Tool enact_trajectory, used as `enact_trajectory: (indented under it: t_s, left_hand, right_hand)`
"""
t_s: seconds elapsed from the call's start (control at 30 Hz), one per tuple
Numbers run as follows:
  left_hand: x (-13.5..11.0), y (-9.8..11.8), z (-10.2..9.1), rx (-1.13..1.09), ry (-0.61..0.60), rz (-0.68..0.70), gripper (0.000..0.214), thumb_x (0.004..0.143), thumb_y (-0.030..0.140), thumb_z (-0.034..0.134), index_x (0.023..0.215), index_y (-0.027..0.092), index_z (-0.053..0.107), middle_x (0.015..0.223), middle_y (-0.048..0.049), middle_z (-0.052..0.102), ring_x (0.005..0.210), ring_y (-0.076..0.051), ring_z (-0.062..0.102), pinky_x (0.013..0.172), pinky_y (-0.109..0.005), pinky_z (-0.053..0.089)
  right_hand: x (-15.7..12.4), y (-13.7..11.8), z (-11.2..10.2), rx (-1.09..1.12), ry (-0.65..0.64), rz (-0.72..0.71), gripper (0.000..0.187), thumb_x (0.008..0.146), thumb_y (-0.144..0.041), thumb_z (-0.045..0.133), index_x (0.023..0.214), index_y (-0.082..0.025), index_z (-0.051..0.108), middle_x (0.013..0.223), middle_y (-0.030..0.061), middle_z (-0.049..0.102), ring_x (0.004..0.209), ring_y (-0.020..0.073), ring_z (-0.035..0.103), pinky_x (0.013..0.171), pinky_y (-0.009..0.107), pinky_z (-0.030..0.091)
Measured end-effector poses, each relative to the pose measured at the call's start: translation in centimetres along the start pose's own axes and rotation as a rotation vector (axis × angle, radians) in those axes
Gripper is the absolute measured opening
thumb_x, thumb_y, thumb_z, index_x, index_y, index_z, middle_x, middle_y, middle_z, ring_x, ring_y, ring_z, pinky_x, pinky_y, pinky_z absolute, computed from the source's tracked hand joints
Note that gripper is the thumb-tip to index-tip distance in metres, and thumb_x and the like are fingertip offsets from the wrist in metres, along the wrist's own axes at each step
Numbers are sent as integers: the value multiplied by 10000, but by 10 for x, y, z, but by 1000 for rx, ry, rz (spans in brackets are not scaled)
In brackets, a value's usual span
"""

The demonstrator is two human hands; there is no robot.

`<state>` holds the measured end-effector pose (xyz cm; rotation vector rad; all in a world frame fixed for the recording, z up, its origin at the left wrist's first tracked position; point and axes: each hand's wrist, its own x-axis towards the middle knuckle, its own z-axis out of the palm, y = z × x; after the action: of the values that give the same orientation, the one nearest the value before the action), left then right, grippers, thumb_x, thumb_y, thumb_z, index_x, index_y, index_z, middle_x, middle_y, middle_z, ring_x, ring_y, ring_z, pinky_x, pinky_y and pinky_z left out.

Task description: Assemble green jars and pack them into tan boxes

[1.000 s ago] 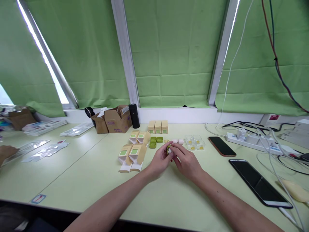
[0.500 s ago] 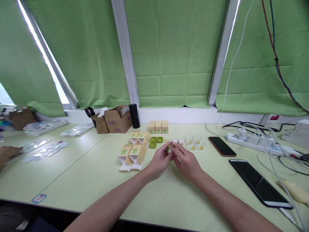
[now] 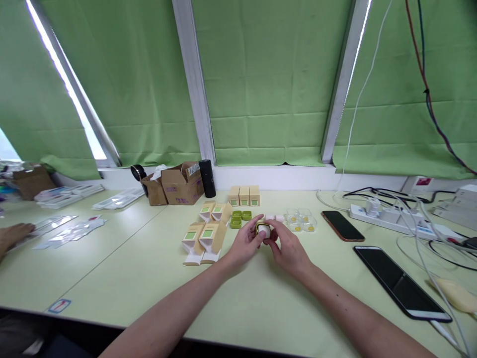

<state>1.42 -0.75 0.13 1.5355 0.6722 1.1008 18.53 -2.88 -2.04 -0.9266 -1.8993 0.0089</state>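
Observation:
Between both hands, above the table, is a small green square case (image 3: pixel 263 229) with a white rounded piece showing in it. My left hand (image 3: pixel 243 246) grips its left side, the thumb lying over the white piece. From the right, my right hand (image 3: pixel 289 248) holds the case's edge with bent fingers. Just behind are several white pieces (image 3: pixel 275 217), partly covered by my fingers. Similar green square cases (image 3: pixel 236 222) sit to the left, and clear round cups with yellow centres (image 3: pixel 303 220) stand to the right.
Open tan cartons (image 3: pixel 212 236) lie left, with closed ones (image 3: pixel 244 196) behind. Two phones (image 3: pixel 343 225), a power strip (image 3: pixel 391 219) and loose cables occupy the right. Brown boxes (image 3: pixel 182 186) and a black cylinder (image 3: pixel 207 179) stand at the back. Another person's hand (image 3: pixel 17 232) rests on flat packets far left.
The case in my hands has been turned so that its white piece faces me more. My fingers have shifted around it. The other person's hand moved only slightly.

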Motion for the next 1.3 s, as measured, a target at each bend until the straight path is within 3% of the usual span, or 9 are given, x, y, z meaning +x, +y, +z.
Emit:
enact_trajectory:
  t_s: [0.13, 0.23, 0.37, 0.63, 0.8, 1.07, 1.3]
  left_hand:
    - [1, 6, -5, 6, 11, 43, 752, 907, 612, 645, 1496, 190, 442, 1174, -137, 679, 735, -131, 594, 614, -264, 428]
    - [2, 8, -10, 80, 88, 88, 586, 979, 539, 564, 1437, 183, 476, 1286, -171, 660, 729, -126, 588, 661, -289, 448]
    - [2, 6, -17, 297, 151, 205, 407, 1015, 353, 527, 1391, 196, 504, 1288, -149, 665, 921, -178, 612, 852, -343, 482]
    - [-4, 3, -17, 782, 73, 570, 557, 926, 82, 537, 1445, 281, 498, 1457, -129, 501, 1312, -287, 468, 1062, -477, 451]
    - [-7, 5, -12, 896, 20, 564, 573, 927, 47, 538, 1432, 317, 526, 1459, -124, 450, 1260, -278, 487, 1063, -493, 476]
    - [-2, -1, -16, 897, 23, 577, 504, 952, 133, 601, 1433, 270, 539, 1343, -131, 527, 1280, -284, 500, 1079, -481, 490]
    - [1, -3, -17, 832, 79, 511, 457, 928, 250, 693, 1375, 268, 595, 1262, -109, 598, 1232, -282, 541, 1059, -474, 491]
  right_hand:
    - [2, -3, -4, 87, 22, 118, 375, 968, -209, 549, 1340, -246, 512, 959, 46, 714, 721, 191, 684, 715, 351, 597]
    - [4, -5, -5, 173, 73, 221, 333, 955, -289, 596, 1279, -241, 540, 1053, 71, 722, 729, 186, 693, 688, 340, 593]
    - [7, -6, -4, 377, 109, 355, 370, 928, -382, 644, 1251, -232, 541, 1150, 110, 729, 767, 187, 691, 663, 327, 584]
    - [12, -2, -2, 824, 141, 611, 493, 836, -554, 738, 1144, -210, 565, 743, -5, 686, 569, 136, 577, 523, 260, 473]
    - [14, -2, -1, 893, 122, 733, 569, 765, -641, 773, 1067, -182, 624, 554, -46, 602, 491, 133, 536, 491, 257, 435]
    - [13, -4, -3, 973, 58, 812, 578, 693, -708, 793, 909, -184, 681, 743, 8, 645, 578, 130, 577, 468, 238, 434]
    - [12, 3, -6, 953, 59, 820, 598, 683, -749, 764, 900, -196, 701, 682, 16, 647, 585, 155, 573, 478, 254, 416]
